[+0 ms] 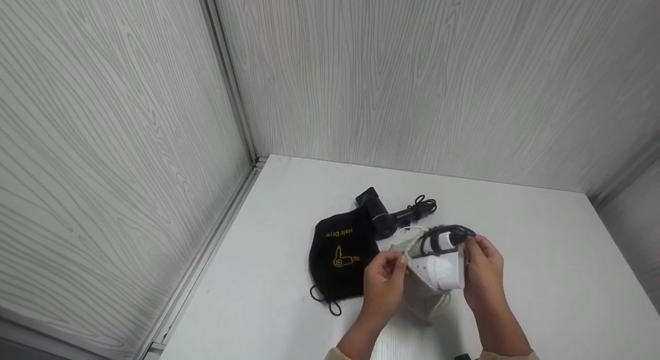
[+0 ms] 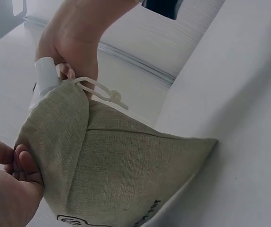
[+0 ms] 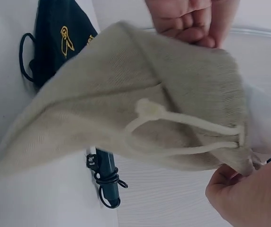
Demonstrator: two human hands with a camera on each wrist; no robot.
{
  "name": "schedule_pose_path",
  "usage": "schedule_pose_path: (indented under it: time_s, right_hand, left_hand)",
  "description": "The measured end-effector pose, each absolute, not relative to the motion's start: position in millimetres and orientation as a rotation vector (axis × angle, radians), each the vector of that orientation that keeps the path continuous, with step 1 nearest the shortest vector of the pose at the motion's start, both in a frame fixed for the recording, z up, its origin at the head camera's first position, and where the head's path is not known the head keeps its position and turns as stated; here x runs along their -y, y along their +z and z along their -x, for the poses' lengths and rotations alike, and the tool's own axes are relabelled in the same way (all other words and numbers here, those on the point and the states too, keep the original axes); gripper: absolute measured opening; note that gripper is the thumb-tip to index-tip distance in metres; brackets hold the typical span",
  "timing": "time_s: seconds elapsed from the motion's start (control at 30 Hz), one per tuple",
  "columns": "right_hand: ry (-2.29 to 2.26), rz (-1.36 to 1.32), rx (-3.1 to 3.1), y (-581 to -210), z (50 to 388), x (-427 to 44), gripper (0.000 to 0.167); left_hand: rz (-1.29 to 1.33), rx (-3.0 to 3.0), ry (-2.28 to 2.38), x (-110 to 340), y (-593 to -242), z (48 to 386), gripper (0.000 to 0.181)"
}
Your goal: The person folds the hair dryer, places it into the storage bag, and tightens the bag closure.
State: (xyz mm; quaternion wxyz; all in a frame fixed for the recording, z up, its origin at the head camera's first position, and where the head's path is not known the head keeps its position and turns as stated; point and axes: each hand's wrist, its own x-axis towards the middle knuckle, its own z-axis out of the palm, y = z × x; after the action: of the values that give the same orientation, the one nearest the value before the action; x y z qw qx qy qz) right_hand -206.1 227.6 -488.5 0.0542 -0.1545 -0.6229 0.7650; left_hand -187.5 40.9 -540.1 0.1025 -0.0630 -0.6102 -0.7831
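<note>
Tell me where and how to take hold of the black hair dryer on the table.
Probably best by the bare stretch of handle between barrel and looped cord, coming from above: it is slim and juts right of the barrel, away from the black pouch. The near side looks awkward, since the beige bag is held there.

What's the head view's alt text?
A person's left grip and right grip hold the mouth of a beige bag, where a white appliance and black cord show. To its left on the white table lies a yellow-printed black bag, a black hair dryer at its far corner.
</note>
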Motion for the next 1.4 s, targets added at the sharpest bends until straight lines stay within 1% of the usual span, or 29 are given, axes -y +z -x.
schedule_pose_path:
  time_s: [0.2, 0.37, 0.73, 0.87, 1.0, 1.2, 1.3, 1.4]
  right_hand:
    - [2.335, 0.57, 1.893, -488.8, 206.0, -233.4, 0.023]
    - [2.364, 0.532, 1.884, -489.5, 204.1, -226.4, 0.022]
    - [2.359, 0.487, 1.91, -487.2, 201.6, -224.6, 0.027]
    - [2.343, 0.431, 1.933, -490.0, 198.2, -223.8, 0.029]
    - [2.298, 0.367, 2.001, -495.2, 192.9, -224.1, 0.028]
    - [2.244, 0.235, 2.121, -503.7, 187.6, -229.8, 0.019]
    - [2.18, 0.088, 2.227, -507.0, 183.3, -234.7, 0.016]
    - [2.11, -0.186, 2.347, -510.5, 178.7, -240.5, 0.008]
  left_hand:
    - [0.266, 1.857, -2.324, -43.3, -528.3, 183.5, 0.009]
    - [0.389, 1.922, -2.369, -45.7, -522.9, 182.0, 0.014]
    - [0.408, 1.861, -2.333, -40.5, -526.5, 188.3, 0.016]
    - [0.366, 1.865, -2.297, -38.9, -528.9, 190.3, 0.013]
    - [0.321, 1.866, -2.27, -37.6, -531.9, 191.3, 0.01]
    - [0.304, 1.864, -2.24, -35.2, -535.8, 193.3, 0.011]
    - [0.284, 1.852, -2.221, -35.3, -537.0, 196.2, 0.011]
    - [0.263, 1.83, -2.216, -36.2, -537.5, 199.3, 0.011]
